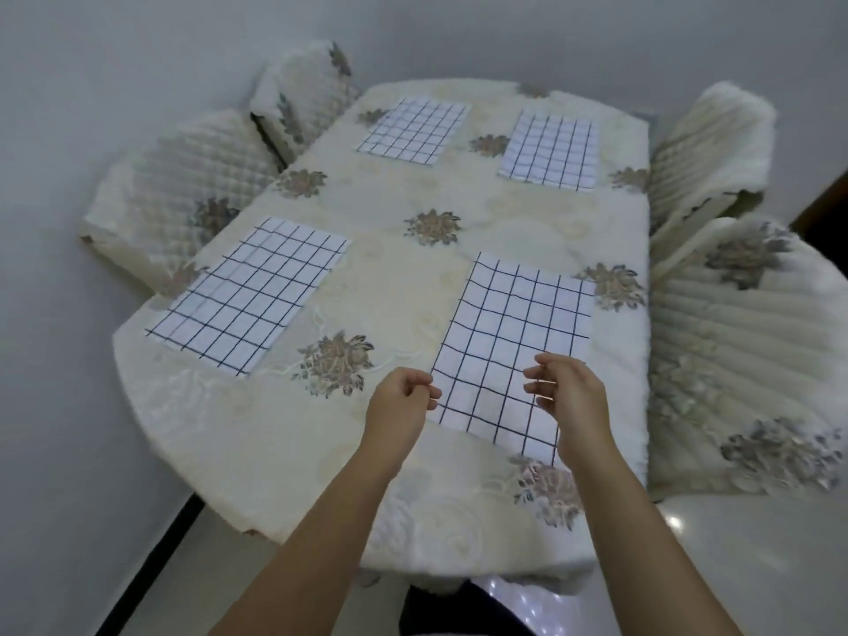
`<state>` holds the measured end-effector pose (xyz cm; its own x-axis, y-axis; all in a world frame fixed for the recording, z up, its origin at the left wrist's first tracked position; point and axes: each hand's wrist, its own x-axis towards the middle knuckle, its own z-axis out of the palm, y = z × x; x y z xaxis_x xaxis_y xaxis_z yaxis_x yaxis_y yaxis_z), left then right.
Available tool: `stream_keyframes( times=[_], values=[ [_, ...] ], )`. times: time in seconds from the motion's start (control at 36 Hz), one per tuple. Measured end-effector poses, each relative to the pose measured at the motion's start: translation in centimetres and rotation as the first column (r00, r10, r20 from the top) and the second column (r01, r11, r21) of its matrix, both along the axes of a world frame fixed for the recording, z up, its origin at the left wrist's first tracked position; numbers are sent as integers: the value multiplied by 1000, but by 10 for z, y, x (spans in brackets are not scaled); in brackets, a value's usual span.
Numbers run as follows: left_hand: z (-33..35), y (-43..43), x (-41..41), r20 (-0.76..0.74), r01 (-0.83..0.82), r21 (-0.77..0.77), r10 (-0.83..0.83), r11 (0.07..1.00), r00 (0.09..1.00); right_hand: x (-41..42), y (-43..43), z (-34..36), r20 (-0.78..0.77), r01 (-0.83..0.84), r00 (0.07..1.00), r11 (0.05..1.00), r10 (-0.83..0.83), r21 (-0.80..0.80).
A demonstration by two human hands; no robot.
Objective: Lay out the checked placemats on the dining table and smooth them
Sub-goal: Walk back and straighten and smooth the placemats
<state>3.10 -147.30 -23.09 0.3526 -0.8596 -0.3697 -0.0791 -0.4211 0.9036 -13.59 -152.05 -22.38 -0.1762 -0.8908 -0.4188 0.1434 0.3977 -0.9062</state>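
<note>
four checked placemats lie flat on the desk (413,277). the one that counts is the nearest placemat (514,342), long axis running away from the person w/ a slight tilt; the other three placemats (250,293) sit beyond it and to its left. both hands hover at its near half: left hand (399,401) at its left edge, fingers (429,391) curled w/ tips by that edge, can't tell if they pinch the cloth; right hand (573,397) over its right part, loosely curled, holding nothing. both look abt equally near, so smoothing prob runs outward & fwd along that long axis.
</note>
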Motion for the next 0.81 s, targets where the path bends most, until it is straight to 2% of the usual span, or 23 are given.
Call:
stream_keyframes(
  times=[0.14,0.31,0.56,0.67,0.81],
  values=[
    [-24,-45,-5,197,130,85,-144,988,970,-29,-23,-26,-124,75,990,996,-68,55],
    [-45,-79,-1,417,163,208,-238,964,877,-52,-37,-51,-297,60,955,992,-25,109],
    [-71,-126,3,443,167,334,-311,928,841,-62,-61,-84,-472,-23,858,932,204,361],
    [-79,-141,6,461,195,376,-366,906,809,-61,-66,-86,-556,43,801,904,224,426],
    [-84,-156,16,487,217,416,-418,883,767,-60,-73,-87,-572,51,780,884,255,465]
  ],
)
